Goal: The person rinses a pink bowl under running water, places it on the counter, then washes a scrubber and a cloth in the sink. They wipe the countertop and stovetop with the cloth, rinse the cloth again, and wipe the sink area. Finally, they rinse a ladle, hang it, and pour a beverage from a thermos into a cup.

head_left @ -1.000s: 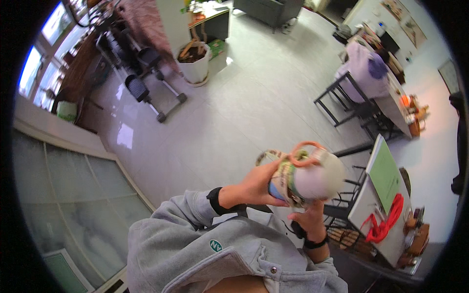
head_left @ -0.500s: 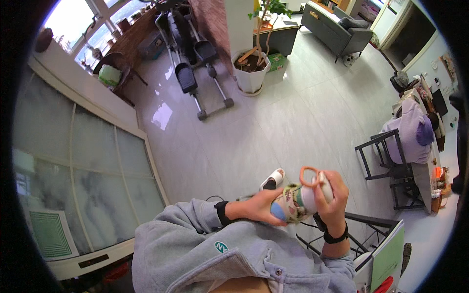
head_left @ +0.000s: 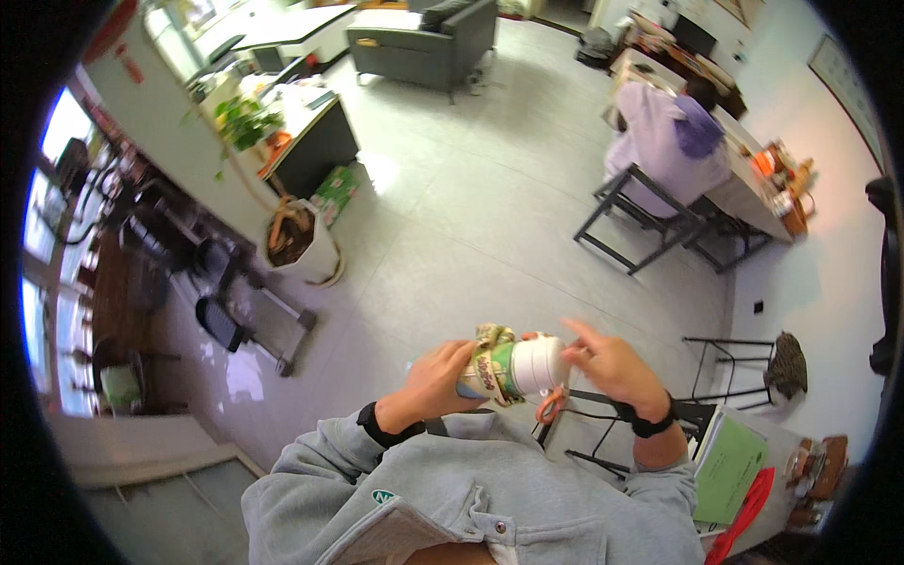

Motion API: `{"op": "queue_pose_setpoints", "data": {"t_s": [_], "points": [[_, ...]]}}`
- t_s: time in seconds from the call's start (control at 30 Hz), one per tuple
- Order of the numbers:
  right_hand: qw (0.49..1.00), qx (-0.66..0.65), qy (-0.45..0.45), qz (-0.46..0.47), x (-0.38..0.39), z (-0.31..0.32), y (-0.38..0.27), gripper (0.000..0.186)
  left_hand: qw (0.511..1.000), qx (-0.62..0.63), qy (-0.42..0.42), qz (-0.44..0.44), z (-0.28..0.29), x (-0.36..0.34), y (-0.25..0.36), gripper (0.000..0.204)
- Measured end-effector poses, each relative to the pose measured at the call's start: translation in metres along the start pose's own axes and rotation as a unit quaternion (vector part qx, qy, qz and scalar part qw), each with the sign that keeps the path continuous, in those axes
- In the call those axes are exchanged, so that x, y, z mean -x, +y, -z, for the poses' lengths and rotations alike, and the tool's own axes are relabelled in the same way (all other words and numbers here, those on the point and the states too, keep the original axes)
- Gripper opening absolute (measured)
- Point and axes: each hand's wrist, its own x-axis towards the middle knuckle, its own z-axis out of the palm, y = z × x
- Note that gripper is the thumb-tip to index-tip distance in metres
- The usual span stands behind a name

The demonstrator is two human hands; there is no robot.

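Note:
A water bottle point(head_left: 499, 369) with a patterned body in green, cream and blue lies tilted across in front of my chest, its white lid point(head_left: 539, 365) toward the right. My left hand point(head_left: 435, 379) is wrapped round the bottle's lower part. An orange carry loop point(head_left: 550, 405) hangs below the lid, and a patterned strap goes round the body. Close beside the lid's end is my right hand point(head_left: 614, 365), index finger stretched out and slightly blurred. Whether its thumb touches the lid I cannot tell.
At the right a person in a light purple top point(head_left: 664, 132) sits on a black chair point(head_left: 640, 221) at a table. A stool point(head_left: 786, 365) and a green folder point(head_left: 733, 471) are nearer. A potted plant point(head_left: 306, 247) and an exercise machine point(head_left: 221, 292) stand left; a grey sofa point(head_left: 424, 56) is behind.
My view has swung to the right. The right hand has come off its grip on the lid, and the orange loop now hangs below it. The left hand still holds the bottle.

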Motion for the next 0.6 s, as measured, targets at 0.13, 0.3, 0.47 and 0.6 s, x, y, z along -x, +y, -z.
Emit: {"op": "queue_pose_setpoints", "data": {"t_s": [0.13, 0.3, 0.47, 0.6], "points": [[0.998, 0.063, -0.017, 0.010, -0.047, 0.010, -0.004, 0.066, 0.999, -0.036, 0.006, -0.020, -0.008, -0.060, -0.038, 0.076], [0.916, 0.228, 0.095, 0.315, -0.116, 0.061, -0.005, 0.085, 1.000, 0.010, -0.017, -0.024, -0.001, -0.133, -0.100, 0.076], [0.998, 0.005, 0.017, -0.055, -0.229, 0.104, -0.020, 0.088, 0.996, -0.013, -0.002, -0.086, 0.017, -0.229, -0.173, 0.077], [0.997, 0.002, 0.069, 0.021, -0.306, 0.140, -0.042, 0.090, 0.997, -0.010, 0.005, -0.076, 0.041, -0.301, -0.226, 0.078]]}}
